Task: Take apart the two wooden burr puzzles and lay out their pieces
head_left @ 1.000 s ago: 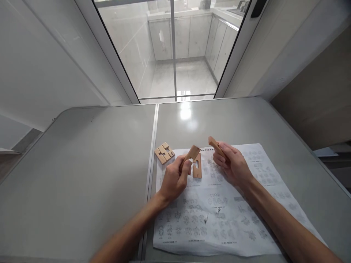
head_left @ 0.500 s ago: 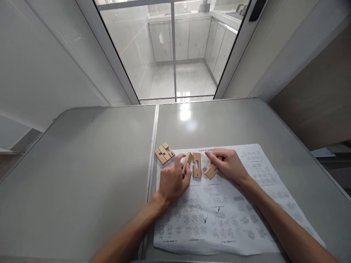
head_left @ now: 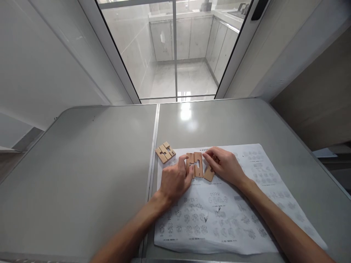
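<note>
My left hand [head_left: 175, 179] has its thumb and forefinger closed on a notched wooden puzzle piece [head_left: 190, 159], which lies flat on the printed sheet [head_left: 230, 219]. Right beside it lies another notched piece, the wooden block marked with a dark figure [head_left: 200, 165]. On its other side, my right hand [head_left: 226, 164] curls over a third wooden piece [head_left: 209, 174], fingers around its upper end; that end is hidden under the hand. Several more wooden pieces [head_left: 162, 155], one with a 3-like mark, sit together at the sheet's upper left corner.
The grey folding table [head_left: 82, 175] has a metal seam [head_left: 153, 146] running down left of the sheet. Beyond its far edge stands a glazed door [head_left: 175, 54] with a kitchen behind it. A white wall rises at the left.
The piece in my left hand has gone from tilted on edge to flat beside the middle piece. My right hand has shifted slightly left over its piece.
</note>
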{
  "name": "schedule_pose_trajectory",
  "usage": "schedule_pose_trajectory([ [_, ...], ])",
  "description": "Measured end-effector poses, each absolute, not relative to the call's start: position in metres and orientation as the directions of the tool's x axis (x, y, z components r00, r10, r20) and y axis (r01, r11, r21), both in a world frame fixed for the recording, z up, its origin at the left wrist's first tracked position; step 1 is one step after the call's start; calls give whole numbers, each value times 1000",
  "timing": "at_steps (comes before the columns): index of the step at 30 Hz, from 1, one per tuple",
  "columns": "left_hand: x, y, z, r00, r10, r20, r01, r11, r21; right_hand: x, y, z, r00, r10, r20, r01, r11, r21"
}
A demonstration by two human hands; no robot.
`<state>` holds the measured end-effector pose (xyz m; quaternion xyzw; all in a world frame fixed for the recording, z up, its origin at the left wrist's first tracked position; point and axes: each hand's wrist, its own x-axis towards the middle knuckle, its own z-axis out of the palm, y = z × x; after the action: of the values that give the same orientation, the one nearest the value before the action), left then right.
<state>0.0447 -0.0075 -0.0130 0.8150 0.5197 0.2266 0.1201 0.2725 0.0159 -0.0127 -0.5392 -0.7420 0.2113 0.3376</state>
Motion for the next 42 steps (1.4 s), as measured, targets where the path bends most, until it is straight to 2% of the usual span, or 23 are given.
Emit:
schedule_pose_trajectory([
  [8, 48, -6, -9, 436, 816, 380, 694, -573, 435, 266, 14, -19, -159, 924, 347, 746, 342, -571],
  [15, 48, -8, -10, 510, 786, 349, 649, -618, 445, 261, 14, -20, -165, 908, 385, 748, 369, -551],
  [21, 47, -7, -10, 549, 777, 308, 661, -629, 409, 262, 16, -17, -222, 911, 349, 673, 402, -621],
  [26, 48, -5, -9, 513, 796, 320, 663, -604, 442, 261, 16, -15, -260, 912, 319, 579, 411, -704],
  [31, 51, -5, -5, 432, 829, 356, 695, -557, 454, 257, 15, -13, -249, 921, 298, 496, 386, -778],
  [35, 57, -7, -4, 476, 808, 347, 684, -588, 431, 256, 14, -12, -226, 933, 279, 432, 352, -830],
  [38, 64, -8, -6, 497, 813, 305, 692, -583, 426, 256, 15, -13, -167, 949, 266, 326, 308, -894],
  [42, 68, -7, -7, 508, 826, 244, 705, -561, 434, 259, 19, -17, 12, 977, 211, 257, 201, -945],
])
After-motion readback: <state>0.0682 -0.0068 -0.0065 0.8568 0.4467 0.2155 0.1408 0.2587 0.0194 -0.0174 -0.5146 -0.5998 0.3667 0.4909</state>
